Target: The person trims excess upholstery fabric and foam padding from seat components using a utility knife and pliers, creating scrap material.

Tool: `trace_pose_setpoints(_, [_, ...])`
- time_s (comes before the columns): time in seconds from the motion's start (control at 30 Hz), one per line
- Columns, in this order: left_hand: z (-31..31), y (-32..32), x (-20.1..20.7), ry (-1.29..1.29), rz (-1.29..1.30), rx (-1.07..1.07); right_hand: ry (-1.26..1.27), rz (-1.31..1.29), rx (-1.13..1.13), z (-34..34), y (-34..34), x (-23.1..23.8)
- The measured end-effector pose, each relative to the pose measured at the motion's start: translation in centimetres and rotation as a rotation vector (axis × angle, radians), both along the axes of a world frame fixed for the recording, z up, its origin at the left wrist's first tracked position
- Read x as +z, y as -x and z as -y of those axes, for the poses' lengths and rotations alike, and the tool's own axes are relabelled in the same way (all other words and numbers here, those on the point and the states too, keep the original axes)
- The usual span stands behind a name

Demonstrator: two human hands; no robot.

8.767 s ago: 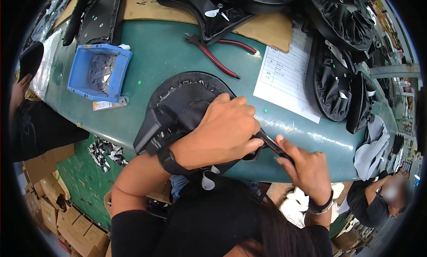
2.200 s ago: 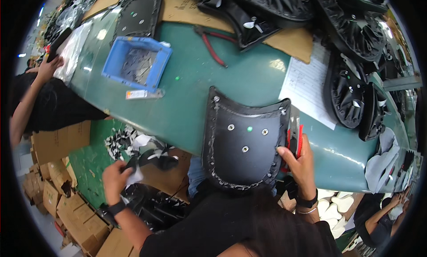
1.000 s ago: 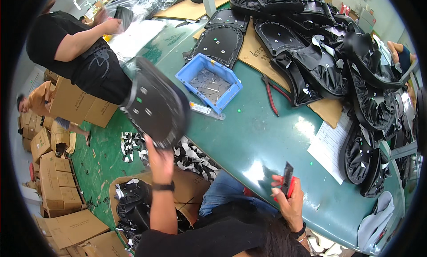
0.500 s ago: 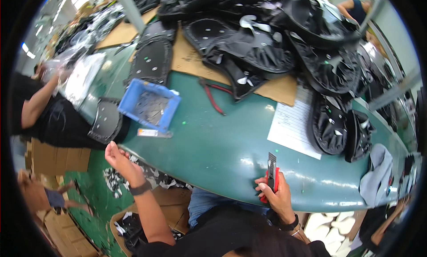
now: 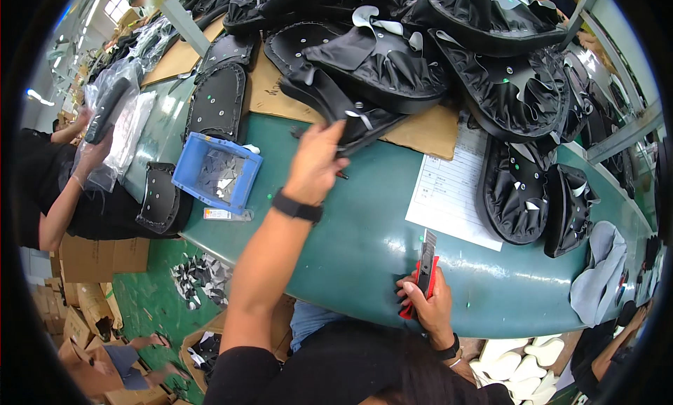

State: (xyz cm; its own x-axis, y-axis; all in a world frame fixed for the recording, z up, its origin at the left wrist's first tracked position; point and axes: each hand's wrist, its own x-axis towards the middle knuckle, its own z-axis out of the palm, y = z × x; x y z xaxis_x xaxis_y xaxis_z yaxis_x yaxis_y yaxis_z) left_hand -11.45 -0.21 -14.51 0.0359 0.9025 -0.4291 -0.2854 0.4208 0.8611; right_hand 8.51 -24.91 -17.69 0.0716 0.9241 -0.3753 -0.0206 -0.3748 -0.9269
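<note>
In my right hand [image 5: 429, 301] is a red and black snap-off utility knife [image 5: 425, 265], its blade extended and pointing away from me, just above the near table edge. My left hand [image 5: 317, 165] reaches across to the pile and is closed on the near edge of a black padded cover piece [image 5: 364, 118]. Its fingertips are partly hidden against the black material. Under that hand lie the red-handled pliers [image 5: 341, 174], mostly covered, with only one end showing.
A blue bin [image 5: 247, 184] of small grey pieces stands left on the green table [image 5: 364, 244]. More black padded parts [image 5: 515, 188] lie right, beside a printed sheet [image 5: 449, 195] and grey cloth [image 5: 598, 272]. At far left a co-worker [image 5: 52, 174] handles a bagged black part.
My left hand has moved from the left table edge up and right to the pile. The black cover piece has shifted slightly left. My right hand still holds the knife.
</note>
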Motion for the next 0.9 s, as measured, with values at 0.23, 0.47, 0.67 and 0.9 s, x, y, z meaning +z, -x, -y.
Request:
trace_pose_setpoints(0.23, [10.3,10.5,6.7,-0.083,-0.232,-0.290,-0.124,-0.266,-0.368,0.2,-1.0,-0.6])
trace_pose_setpoints(0.47, [16.6,13.8,3.1,-0.016,-0.607,-0.850,0.065,0.105,-0.089,-1.3,-1.6,3.1])
trace_pose_setpoints(0.67, [16.2,6.7,6.3,-0.806,-1.211,-0.544,0.082,0.378,0.397,-1.0,-3.0,5.7])
trace_pose_setpoints(0.9, [18.8,3.6,0.5,-0.935,-1.216,-0.804,-0.433,0.872,0.616,-6.5,-2.4,8.5])
